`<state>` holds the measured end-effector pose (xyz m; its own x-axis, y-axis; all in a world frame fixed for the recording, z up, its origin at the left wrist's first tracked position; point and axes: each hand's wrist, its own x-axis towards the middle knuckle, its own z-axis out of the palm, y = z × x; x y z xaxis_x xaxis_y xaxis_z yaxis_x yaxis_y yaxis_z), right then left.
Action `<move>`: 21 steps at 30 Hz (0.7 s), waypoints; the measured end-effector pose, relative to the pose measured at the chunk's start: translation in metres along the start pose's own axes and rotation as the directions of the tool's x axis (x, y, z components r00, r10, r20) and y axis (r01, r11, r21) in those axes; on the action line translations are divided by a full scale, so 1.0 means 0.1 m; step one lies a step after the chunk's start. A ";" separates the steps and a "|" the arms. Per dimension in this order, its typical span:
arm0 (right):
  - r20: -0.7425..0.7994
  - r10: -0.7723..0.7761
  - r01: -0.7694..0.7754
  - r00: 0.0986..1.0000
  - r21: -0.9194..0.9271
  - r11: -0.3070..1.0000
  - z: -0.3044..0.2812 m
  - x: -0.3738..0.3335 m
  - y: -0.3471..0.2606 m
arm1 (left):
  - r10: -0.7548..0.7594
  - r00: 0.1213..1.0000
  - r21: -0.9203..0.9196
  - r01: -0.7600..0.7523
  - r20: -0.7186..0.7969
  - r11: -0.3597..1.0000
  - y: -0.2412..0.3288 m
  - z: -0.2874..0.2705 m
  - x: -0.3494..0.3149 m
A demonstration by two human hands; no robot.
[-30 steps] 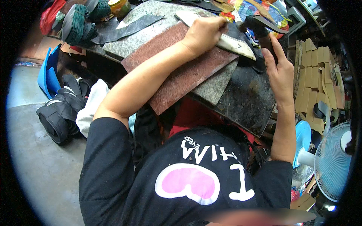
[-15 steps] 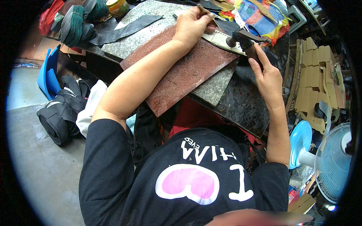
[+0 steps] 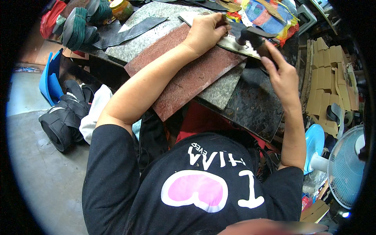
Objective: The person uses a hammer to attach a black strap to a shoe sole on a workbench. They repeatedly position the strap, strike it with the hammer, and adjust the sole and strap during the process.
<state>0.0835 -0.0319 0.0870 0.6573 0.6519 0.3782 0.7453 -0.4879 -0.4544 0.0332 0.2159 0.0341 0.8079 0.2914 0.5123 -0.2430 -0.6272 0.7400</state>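
Note:
My right hand (image 3: 282, 78) grips the handle of a dark-headed hammer (image 3: 250, 36), its head just over a long pale strip with a dark edge (image 3: 231, 45). My left hand (image 3: 205, 34) rests over the same strip, fingers curled and pressed together. What they pinch, if anything, is hidden. Under the strip lies a rough reddish-brown board (image 3: 176, 86), set on a speckled grey stone slab (image 3: 223, 92). A black textured strip (image 3: 133, 33) lies on the slab left of my hand.
Spools of green cord (image 3: 76, 31) and a yellow-lidded jar (image 3: 121, 9) stand at the far left. A colourful mesh bag (image 3: 266, 17) sits at the far right. Black rolls (image 3: 58, 125) lie on the floor; cardboard pieces (image 3: 327, 86) and a fan (image 3: 346, 168) are to the right.
My left hand has shifted right and slightly nearer along the strip; the brownish stick-like piece at its fingers no longer shows. The hammer has moved slightly, with my right hand lower and farther right.

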 end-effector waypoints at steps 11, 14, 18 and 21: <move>-0.134 -0.129 0.133 0.983 0.021 0.991 -0.09 0.06 -0.08 | 0.334 0.941 0.282 -0.335 0.054 0.899 0.04 0.10 0.01; -0.064 0.054 -0.046 0.996 0.120 0.992 0.01 -0.05 0.10 | 0.257 0.966 0.237 -0.251 0.007 0.938 -0.01 0.08 0.00; 0.042 0.005 0.001 0.999 -0.127 0.992 0.13 -0.13 0.11 | -0.030 0.999 -0.004 0.030 -0.016 1.000 -0.09 0.07 0.03; 0.031 0.080 -0.077 0.996 -0.085 0.993 0.18 -0.13 0.06 | -0.330 0.944 -0.552 0.283 0.015 0.784 -0.15 0.09 0.07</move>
<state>0.0774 -0.0329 0.0646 0.7113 0.6281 0.3156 0.6990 -0.5845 -0.4121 0.0471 0.2206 0.0225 0.8509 0.4712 0.2324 -0.2578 -0.0109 0.9661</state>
